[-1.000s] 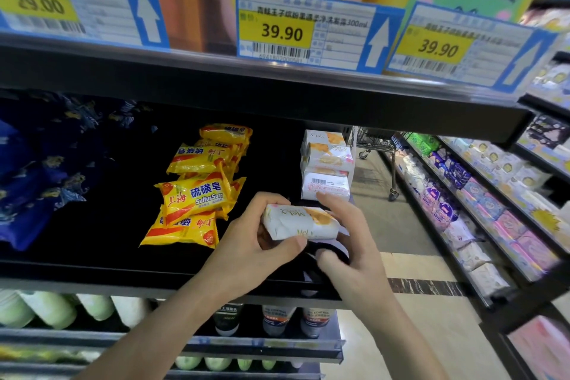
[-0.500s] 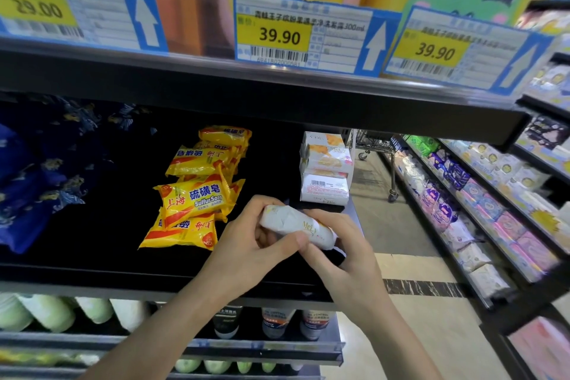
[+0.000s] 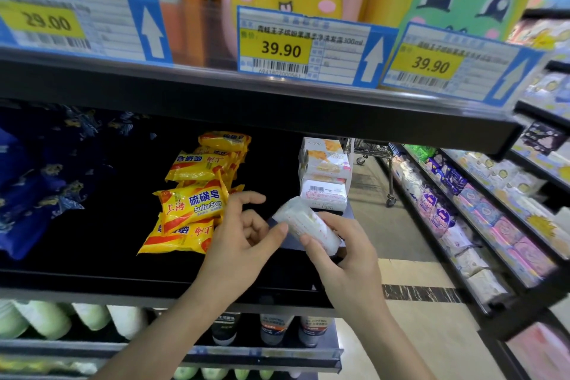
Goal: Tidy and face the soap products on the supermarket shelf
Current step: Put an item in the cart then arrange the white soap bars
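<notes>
A person stands at a dark shelf point(image 3: 92, 274), both hands raised over its near edge. The right hand point(image 3: 345, 253) grips a white soap bar point(image 3: 303, 224) in clear wrap, fingers and thumb curled round its right end, the bar tilted with its left end higher. The left hand point(image 3: 243, 244) touches the bar's left end with the thumb tip; its fingers are loosely bent and spread, holding nothing. The bar hangs just above the shelf's front right corner, clear of the surface.

Behind it, at the far right end of the shelf, sits a stack of white soap boxes point(image 3: 325, 177), flush with the shelf's right edge. To the left lies a loose heap of yellow soap packets point(image 3: 194, 197), some tilted, the nearest ones close to the left hand's knuckles. Between heap and stack runs a strip of bare black shelf. Further left, dark blue bags point(image 3: 34, 182) fill the shelf.

Overhead, the upper shelf's front edge carries price tags point(image 3: 303, 46). To the right, an aisle floor point(image 3: 410, 259) opens, with a cart point(image 3: 374, 157) far down it.
</notes>
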A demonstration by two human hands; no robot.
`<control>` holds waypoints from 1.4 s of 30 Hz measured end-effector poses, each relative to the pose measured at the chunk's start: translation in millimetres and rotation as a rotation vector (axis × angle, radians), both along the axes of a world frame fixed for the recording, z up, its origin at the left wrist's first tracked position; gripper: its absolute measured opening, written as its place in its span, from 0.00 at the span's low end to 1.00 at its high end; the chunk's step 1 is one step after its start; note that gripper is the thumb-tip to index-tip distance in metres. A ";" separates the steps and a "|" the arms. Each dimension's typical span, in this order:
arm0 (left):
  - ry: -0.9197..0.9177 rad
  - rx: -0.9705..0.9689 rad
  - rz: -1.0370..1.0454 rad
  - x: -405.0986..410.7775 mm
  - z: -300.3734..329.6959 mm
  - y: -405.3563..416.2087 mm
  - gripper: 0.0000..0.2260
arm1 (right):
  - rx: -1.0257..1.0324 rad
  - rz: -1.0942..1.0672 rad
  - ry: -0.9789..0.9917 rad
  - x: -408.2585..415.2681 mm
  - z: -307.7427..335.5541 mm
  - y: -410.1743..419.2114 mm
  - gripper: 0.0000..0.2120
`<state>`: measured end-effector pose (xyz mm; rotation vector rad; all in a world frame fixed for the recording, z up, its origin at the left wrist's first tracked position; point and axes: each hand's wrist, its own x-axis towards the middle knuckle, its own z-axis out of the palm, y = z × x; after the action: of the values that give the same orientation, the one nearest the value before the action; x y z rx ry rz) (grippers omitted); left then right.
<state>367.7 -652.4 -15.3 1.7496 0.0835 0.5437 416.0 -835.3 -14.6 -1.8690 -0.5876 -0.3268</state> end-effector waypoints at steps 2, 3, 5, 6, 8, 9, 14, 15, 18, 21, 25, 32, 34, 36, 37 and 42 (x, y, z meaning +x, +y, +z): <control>-0.001 -0.008 0.015 -1.2 1.8 0.4 0.13 | -0.090 -0.079 -0.118 5.2 -0.3 6.0 0.14; 0.012 0.006 -0.005 -1.8 2.2 0.1 0.09 | -0.164 -0.102 -0.192 8.5 0.3 10.1 0.15; 0.041 0.051 -0.060 -4.1 2.9 -1.6 0.08 | -0.336 -0.122 -0.306 14.5 2.2 20.6 0.16; 0.041 0.061 -0.071 -5.0 3.5 -2.4 0.09 | -0.412 -0.114 -0.331 17.2 2.7 26.6 0.16; 0.029 0.051 -0.052 -5.2 3.3 -2.3 0.10 | -0.532 -0.084 -0.350 21.5 4.5 39.7 0.16; 0.022 0.047 -0.034 -4.7 3.1 -1.9 0.11 | -0.577 -0.070 -0.351 24.3 5.5 45.8 0.17; -0.002 0.052 -0.010 -3.5 1.7 -0.2 0.11 | -0.630 0.029 -0.345 36.8 9.8 62.5 0.19; -0.001 0.053 -0.012 -3.4 2.0 0.1 0.12 | -0.645 0.072 -0.344 37.5 10.9 60.5 0.21; -0.001 0.036 -0.015 -2.9 2.4 0.2 0.11 | -0.672 0.171 -0.352 43.1 14.7 46.0 0.24; 0.005 0.038 -0.005 -2.9 0.9 0.6 0.12 | -0.407 0.077 -0.203 52.6 21.4 30.1 0.18; 0.022 0.066 0.007 -2.2 -0.1 1.1 0.12 | -0.410 -0.210 -0.048 77.6 26.0 13.6 0.22; 0.041 0.078 0.009 -1.5 -1.4 1.8 0.12 | -0.640 -0.197 0.106 97.1 21.8 6.4 0.25; 0.046 0.075 0.009 -1.8 -0.4 1.1 0.11 | -0.651 -0.204 0.085 99.9 21.8 4.1 0.22; 0.045 0.081 0.010 -2.4 1.2 0.2 0.11 | -0.643 -0.197 0.092 99.9 22.9 1.4 0.18; 0.042 0.090 0.011 -3.0 2.3 -0.2 0.11 | -0.629 -0.193 0.104 98.4 23.4 0.6 0.17; 0.028 0.118 0.003 -5.1 3.8 -0.8 0.10 | -0.469 -0.182 0.112 78.8 19.2 -7.1 0.20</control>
<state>362.6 -653.2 -11.5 1.8724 0.0753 0.5358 494.7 -842.4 4.6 -2.3843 -0.4417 -0.2111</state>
